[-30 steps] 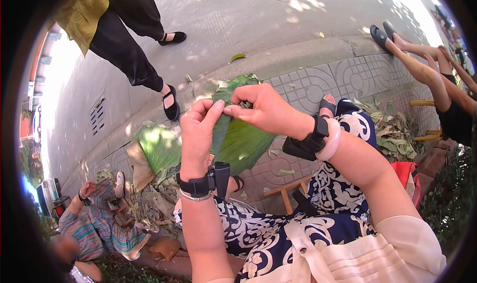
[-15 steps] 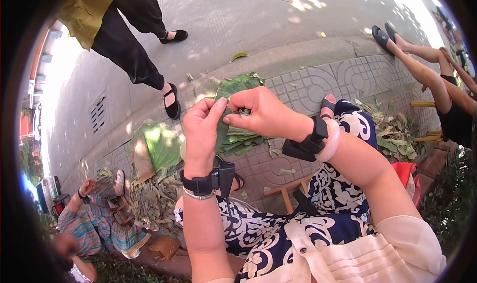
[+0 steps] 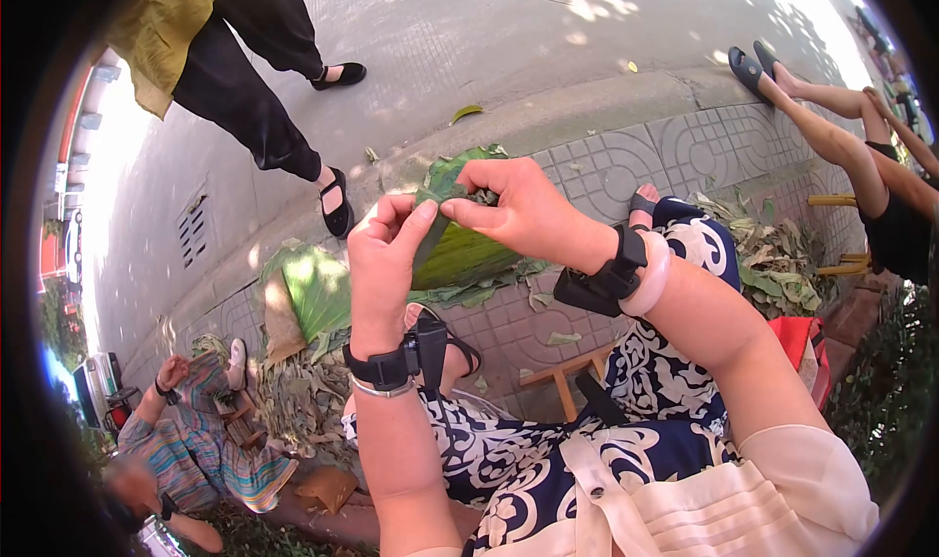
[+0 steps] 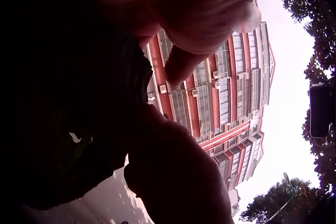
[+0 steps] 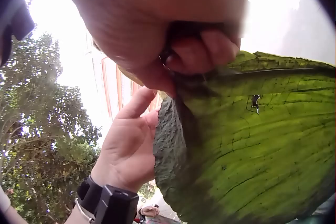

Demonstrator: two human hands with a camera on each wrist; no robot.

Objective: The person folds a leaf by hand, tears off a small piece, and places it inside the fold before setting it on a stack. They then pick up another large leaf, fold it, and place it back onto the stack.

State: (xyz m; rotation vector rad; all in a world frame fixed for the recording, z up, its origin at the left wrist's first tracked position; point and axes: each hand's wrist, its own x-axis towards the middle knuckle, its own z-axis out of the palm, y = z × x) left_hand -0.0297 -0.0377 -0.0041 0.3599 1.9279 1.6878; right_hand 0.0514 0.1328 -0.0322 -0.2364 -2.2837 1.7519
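A large green leaf (image 3: 468,256) hangs below both hands in the head view; in the right wrist view the leaf (image 5: 262,145) has small holes and a folded darker edge. My left hand (image 3: 384,264) pinches its edge between thumb and fingers. Thumb to thumb with it, my right hand (image 3: 528,210) pinches the same edge, its other fingers curled in. The left wrist view is dark, with the leaf (image 4: 73,129) only a shadowed shape beside the fingers.
Green leaves (image 3: 318,288) and dry scraps (image 3: 298,396) lie on the left; another dry pile (image 3: 778,259) is at right. A wooden stool (image 3: 562,386) stands below. A person in black trousers (image 3: 245,97) stands upper left; others sit at both sides.
The leaf between my hands swung out of sight half a second ago and now hangs broad below them again. My hands have shifted slightly left and keep their pinch.
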